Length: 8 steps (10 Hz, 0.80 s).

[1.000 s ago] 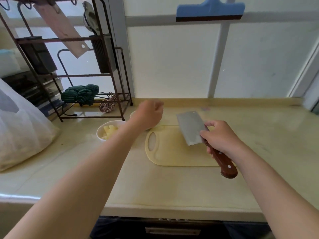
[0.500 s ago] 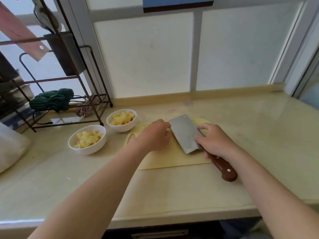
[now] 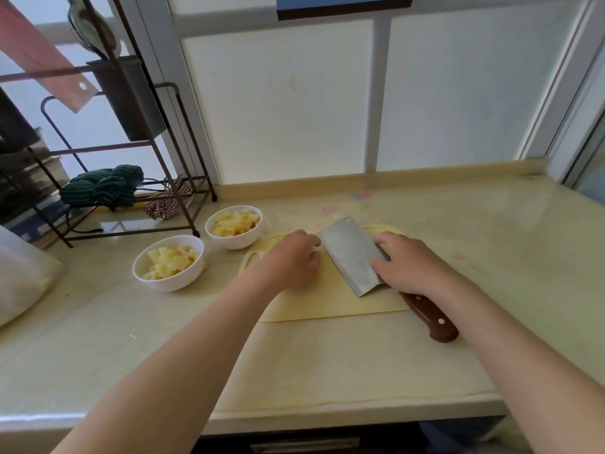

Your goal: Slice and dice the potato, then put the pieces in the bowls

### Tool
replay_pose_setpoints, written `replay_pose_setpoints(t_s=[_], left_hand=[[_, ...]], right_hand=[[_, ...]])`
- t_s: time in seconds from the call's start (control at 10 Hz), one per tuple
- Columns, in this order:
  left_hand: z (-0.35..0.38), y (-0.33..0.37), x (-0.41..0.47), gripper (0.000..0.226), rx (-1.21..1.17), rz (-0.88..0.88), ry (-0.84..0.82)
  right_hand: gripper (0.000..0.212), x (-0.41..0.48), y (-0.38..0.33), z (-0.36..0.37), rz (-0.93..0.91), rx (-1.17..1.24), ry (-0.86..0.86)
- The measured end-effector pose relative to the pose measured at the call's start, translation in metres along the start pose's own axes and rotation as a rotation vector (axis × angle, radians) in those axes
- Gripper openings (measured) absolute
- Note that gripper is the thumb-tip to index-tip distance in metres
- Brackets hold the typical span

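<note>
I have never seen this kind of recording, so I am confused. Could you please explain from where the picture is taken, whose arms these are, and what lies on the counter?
No machine here: a camera worn on a person's head looks down at their own bare arms. The right hand grips a cleaver by its wooden handle. The left hand rests curled on the cutting board, beside the blade. Left of the board, two white bowls hold diced potato. Everything sits on a pale counter.

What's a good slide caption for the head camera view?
Right hand holds wood-handled steel cleaver over pale yellow cutting board.
</note>
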<state>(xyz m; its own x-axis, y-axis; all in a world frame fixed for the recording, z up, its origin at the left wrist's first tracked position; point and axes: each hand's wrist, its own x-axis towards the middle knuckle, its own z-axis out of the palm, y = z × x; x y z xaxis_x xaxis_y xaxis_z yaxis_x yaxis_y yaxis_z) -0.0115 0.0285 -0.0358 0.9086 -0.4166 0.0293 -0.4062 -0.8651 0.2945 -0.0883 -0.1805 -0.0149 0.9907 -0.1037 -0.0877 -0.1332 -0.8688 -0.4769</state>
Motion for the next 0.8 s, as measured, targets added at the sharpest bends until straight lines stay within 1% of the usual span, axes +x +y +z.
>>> replay_pose_setpoints(t_s=[0.2, 0.3, 0.4, 0.5, 0.6, 0.7, 0.8], left_hand=[[0.001, -0.002, -0.001, 0.026, 0.005, 0.006, 0.008], [0.000, -0.001, -0.003, 0.021, 0.006, 0.010, 0.009], [0.000, -0.003, -0.005, 0.025, 0.001, 0.019, 0.009], [-0.001, -0.003, -0.008, 0.030, 0.005, 0.024, 0.008], [-0.002, -0.004, -0.008, 0.036, 0.016, 0.023, 0.016], [-0.004, -0.003, -0.011, 0.040, 0.002, 0.013, 0.019], [-0.012, -0.002, -0.015, 0.039, -0.042, 0.017, 0.080]], right_hand=[[0.018, 0.008, 0.002, 0.004, -0.003, -0.147, -0.016], [0.012, 0.013, 0.002, 0.009, 0.003, -0.199, 0.001], [0.015, 0.014, 0.001, 0.013, 0.026, -0.245, 0.011], [0.028, 0.012, -0.002, 0.015, 0.037, -0.301, 0.024], [0.033, 0.008, -0.007, 0.012, 0.036, -0.344, 0.045], [0.031, 0.006, -0.010, 0.009, 0.029, -0.377, 0.049], [0.015, 0.009, -0.017, 0.004, 0.003, -0.341, 0.089]])
